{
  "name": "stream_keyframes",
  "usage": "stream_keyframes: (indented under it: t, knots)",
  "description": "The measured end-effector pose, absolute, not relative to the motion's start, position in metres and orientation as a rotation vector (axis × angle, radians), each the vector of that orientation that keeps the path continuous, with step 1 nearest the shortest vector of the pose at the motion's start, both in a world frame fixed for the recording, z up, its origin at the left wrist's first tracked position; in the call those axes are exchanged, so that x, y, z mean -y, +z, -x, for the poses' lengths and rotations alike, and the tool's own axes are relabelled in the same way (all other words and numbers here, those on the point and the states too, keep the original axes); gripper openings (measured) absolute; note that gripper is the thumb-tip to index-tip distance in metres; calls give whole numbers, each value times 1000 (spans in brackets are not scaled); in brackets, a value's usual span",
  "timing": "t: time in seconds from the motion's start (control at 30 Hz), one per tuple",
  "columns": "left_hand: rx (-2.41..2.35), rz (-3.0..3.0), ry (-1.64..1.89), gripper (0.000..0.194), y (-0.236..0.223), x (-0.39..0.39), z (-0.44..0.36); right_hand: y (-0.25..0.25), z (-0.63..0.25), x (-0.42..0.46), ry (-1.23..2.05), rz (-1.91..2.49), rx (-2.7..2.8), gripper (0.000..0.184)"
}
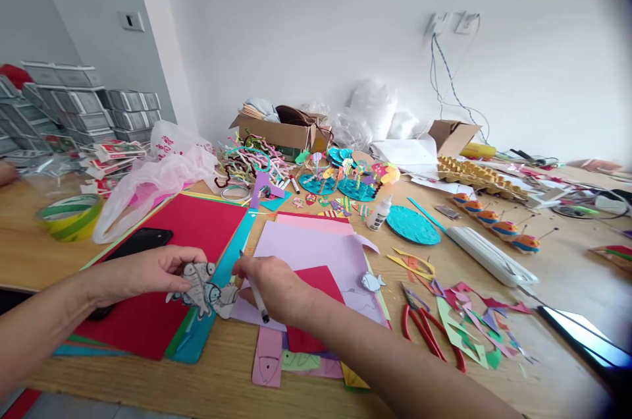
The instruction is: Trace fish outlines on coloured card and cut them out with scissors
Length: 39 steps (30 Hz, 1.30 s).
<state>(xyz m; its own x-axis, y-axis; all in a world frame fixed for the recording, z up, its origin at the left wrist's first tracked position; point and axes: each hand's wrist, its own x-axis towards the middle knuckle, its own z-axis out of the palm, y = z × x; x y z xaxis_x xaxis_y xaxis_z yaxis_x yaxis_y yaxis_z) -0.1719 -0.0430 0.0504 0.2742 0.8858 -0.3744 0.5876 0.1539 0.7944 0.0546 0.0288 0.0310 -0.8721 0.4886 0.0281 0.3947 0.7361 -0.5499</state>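
Observation:
My left hand (pixel 165 269) is closed on several grey paper fish cutouts (pixel 200 290) with drawn outlines, above the red paper sheet (pixel 205 224). A white pen (pixel 259 302) with a dark end sits in my right hand (pixel 279 284), whose fingers are curled around it just right of the cutouts. Whether those fingers also touch a cutout I cannot tell. Under my right hand lies lavender paper (pixel 306 244) with a smaller red piece (pixel 316 280) on it. A pale fish cutout (pixel 371 281) rests on the lavender paper's right side. Drawn fish show on a pink strip (pixel 267 366) at the front.
Red-handled scissors (pixel 419 327) and coloured scraps (pixel 469 320) lie to the right, near a white power strip (pixel 491 257). A glue bottle (pixel 380 213) stands beside a blue disc (pixel 413 224). A black phone (pixel 133 244) and tape roll (pixel 70 216) are left.

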Motion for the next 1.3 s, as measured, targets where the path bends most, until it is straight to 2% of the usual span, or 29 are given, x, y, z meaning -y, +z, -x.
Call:
stream_keyframes:
  t: [0.1,0.23,0.33,0.43,0.6,0.7,0.83,0.93,1.13,1.3]
  knots:
    - [-1441,-1461,477,22,51,49,186,23,-40,-25,629,636,2891,34]
    - [-1537,-1360,589,43,52,52,194,13,-28,-21,414,565,2948,28]
    - [-1572,-1358,590,55,53,53,191,9,-25,-23,437,593,2918,30]
    - [-1597,-1357,622,61,51,55,189,5,-24,-25,621,586,2817,31]
    - [-1657,-1418,575,58,46,61,194,1,-18,-29,1024,585,2436,18]
    - [-1607,-1431,599,55,43,63,192,2,-15,-36,1312,651,2010,21]
    - [-1539,-1538,540,51,35,58,174,15,-28,-46,1434,677,1731,17]
    - [-1564,-1615,444,52,24,52,155,31,-52,-46,1649,545,1394,19]
    - [-1672,-1859,258,56,9,45,148,41,-112,-39,1609,647,1346,17]
    - [-1841,-2146,159,43,30,40,145,36,-153,-34,1539,741,1271,19]
